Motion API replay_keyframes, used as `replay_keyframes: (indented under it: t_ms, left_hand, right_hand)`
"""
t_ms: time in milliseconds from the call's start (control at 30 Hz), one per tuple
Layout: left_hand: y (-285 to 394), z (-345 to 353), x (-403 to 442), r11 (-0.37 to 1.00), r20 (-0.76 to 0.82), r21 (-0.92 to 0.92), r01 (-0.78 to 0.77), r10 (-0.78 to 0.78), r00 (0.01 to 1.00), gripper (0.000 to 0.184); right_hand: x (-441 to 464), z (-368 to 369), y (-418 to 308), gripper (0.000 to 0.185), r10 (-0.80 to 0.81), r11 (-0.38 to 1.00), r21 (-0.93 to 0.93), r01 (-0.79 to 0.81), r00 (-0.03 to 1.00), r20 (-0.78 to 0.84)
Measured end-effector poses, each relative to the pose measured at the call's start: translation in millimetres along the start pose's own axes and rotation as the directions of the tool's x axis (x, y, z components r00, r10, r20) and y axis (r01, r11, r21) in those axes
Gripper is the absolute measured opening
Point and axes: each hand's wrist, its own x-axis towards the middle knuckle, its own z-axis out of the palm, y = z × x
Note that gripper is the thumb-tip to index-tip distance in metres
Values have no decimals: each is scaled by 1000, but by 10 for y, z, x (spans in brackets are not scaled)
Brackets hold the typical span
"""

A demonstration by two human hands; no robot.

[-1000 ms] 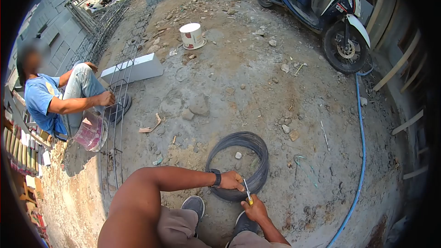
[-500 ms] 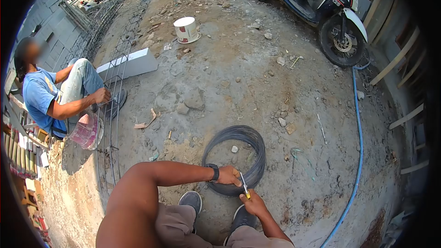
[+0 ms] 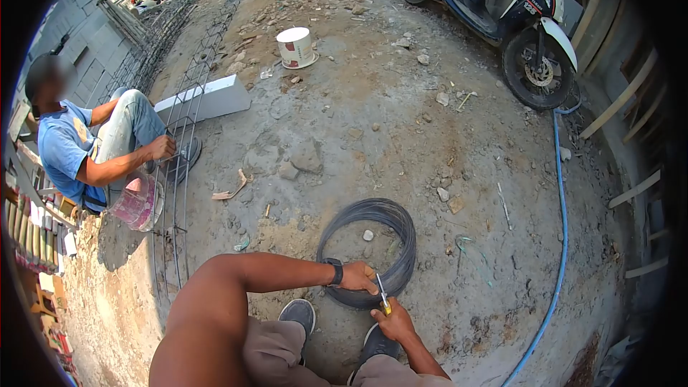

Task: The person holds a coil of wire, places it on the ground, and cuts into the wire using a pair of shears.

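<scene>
A coil of dark wire [image 3: 403, 223] lies on the ground just in front of my shoes. Over its lower edge my left hand [image 3: 357, 277] is closed, with a watch on the wrist; what its fingers pinch is too small to make out. My right hand [image 3: 395, 321] is wrapped round the yellow handle of a small metal tool [image 3: 383, 291]. The tool's shaft points up, close beside the fingertips of my left hand.
At the left a person in a blue shirt [image 3: 64, 145] sits on a pink bucket [image 3: 136, 203], holding a rebar frame [image 3: 177, 193]. Beyond are a pale block [image 3: 218, 99] and white bucket [image 3: 295, 46]. A scooter [image 3: 527, 50] and blue hose [image 3: 563, 236] are at right.
The view has shifted slightly. Both hands stay close together over the coil, and the tool remains in my right hand. The seated person's head is turned a little differently.
</scene>
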Motion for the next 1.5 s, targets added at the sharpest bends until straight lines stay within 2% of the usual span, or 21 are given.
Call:
replay_keyframes:
  t_ms: [167,300,367,500,633,767,900,967,1100,1300,1500]
  left_hand:
    - [-48,-47,57,1000,33,28,10,-11,999,27]
    - [-21,-40,0,1000,43,20,17,-18,999,23]
    - [-43,-38,-16,1000,71,-20,-25,26,997,25]
    - [-145,-17,36,984,107,-176,-37,56,993,20]
    - [-137,11,53,1000,125,-25,-8,11,992,16]
    - [-112,46,92,988,146,-153,1,22,989,16]
    - [-162,60,146,997,90,-71,-17,23,996,19]
    - [-69,58,47,1000,34,1,-7,7,999,21]
    - [-102,124,-17,996,-22,-69,-47,46,999,23]
    - [-250,157,7,989,-64,-20,-147,145,987,31]
    - [-265,125,-23,984,-113,142,-103,119,986,31]
  right_hand:
    - [17,126,55,45,-15,1000,17,16,996,-88]
    - [-1,65,13,42,5,1000,18,-4,998,-59]
    - [-16,29,-33,41,6,1000,6,-6,999,-52]
    - [-44,-38,-95,40,-3,999,42,4,1000,-20]
    - [0,-62,-76,43,-39,998,44,38,999,11]
    - [82,-120,-19,49,20,999,30,-23,994,107]
    - [78,-157,-27,49,19,998,53,-26,992,128]
    - [94,-128,-8,44,-17,999,47,13,997,75]
    - [100,27,53,39,-62,993,95,63,998,-21]
    - [122,-18,50,37,-81,990,115,78,997,18]
    - [98,-27,94,40,-155,982,112,152,988,21]
